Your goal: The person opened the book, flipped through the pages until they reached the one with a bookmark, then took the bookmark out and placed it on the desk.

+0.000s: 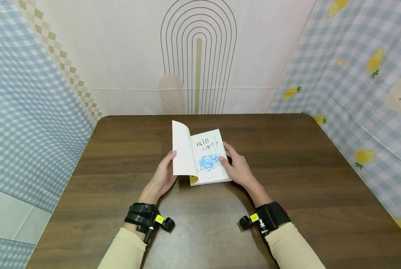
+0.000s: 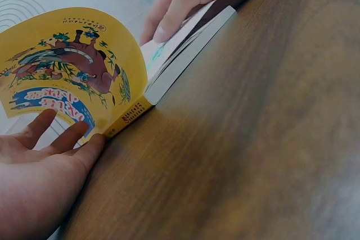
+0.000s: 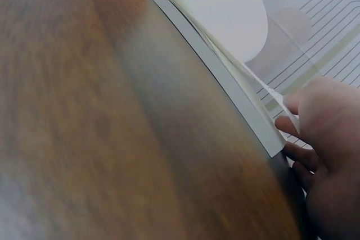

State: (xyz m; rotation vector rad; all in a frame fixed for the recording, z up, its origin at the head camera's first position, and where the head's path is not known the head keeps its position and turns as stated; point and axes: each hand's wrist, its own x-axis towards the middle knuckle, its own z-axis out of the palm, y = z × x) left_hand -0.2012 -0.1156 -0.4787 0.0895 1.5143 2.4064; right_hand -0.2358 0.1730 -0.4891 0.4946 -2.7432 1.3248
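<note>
A small paperback book [image 1: 207, 160] lies on the table with its front cover swung up to the left, its title page showing large Chinese characters above a blue drawing. Outside, the cover [image 2: 95, 54] is yellow with a brown animal picture; its inner side is white. My left hand [image 1: 163, 173] holds the raised cover at its left edge, fingers against the yellow face. At the book's right edge my right hand [image 1: 238, 168] pinches the page side, thumb on top and fingers beneath. The right wrist view shows a page edge [image 3: 256, 77] lifted slightly off the block near those fingers.
The brown wooden table [image 1: 287, 160] extends around the book and both forearms. A white cloth with arch lines [image 1: 129, 56] hangs behind its far edge. Checked blue cloths stand at the left [image 1: 35, 93] and right [image 1: 341, 86]. Each wrist wears a black strap with a small camera.
</note>
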